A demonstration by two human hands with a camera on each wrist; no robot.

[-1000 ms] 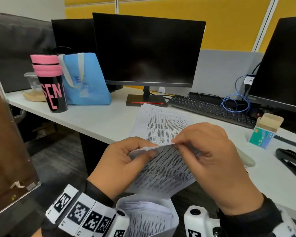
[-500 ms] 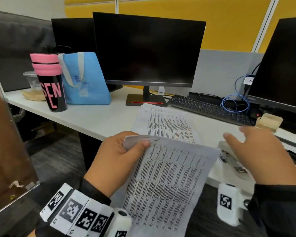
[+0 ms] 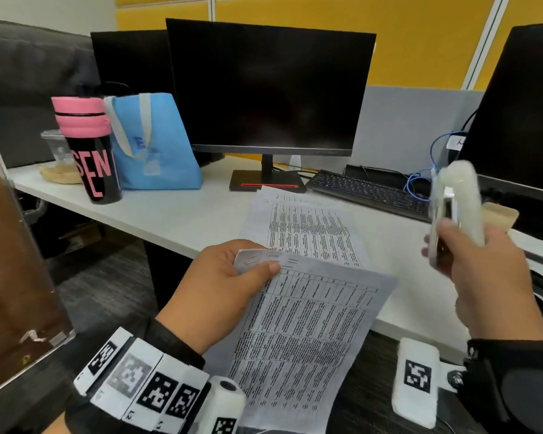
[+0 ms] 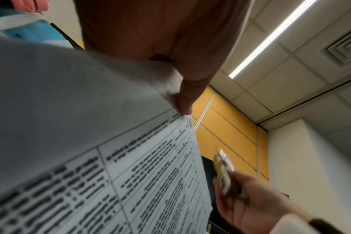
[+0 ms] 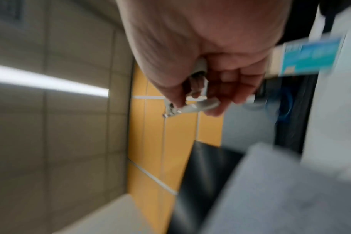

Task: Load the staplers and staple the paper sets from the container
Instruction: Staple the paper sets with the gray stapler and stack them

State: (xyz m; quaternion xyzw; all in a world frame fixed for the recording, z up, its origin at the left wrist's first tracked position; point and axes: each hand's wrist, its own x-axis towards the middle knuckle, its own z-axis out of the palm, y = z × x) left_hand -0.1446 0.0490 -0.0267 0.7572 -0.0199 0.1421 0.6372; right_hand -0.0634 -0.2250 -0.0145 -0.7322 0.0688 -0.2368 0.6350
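Observation:
My left hand pinches the top left corner of a printed paper set, thumb on top, holding it over the desk's front edge; the left wrist view shows the thumb pressed on the paper set. A second printed sheet lies flat on the white desk behind it. My right hand grips a white stapler, lifted upright above the desk at the right and blurred. In the right wrist view my fingers curl round the stapler.
A dark monitor, keyboard and blue cable stand at the back. A pink-lidded black tumbler and a blue bag sit at the left. A small staple box lies behind my right hand; another monitor is far right.
My right hand let go of the paper, reached right to the desk, took hold of the white stapler and lifted it. The paper set unfolded and now hangs from my left hand alone.

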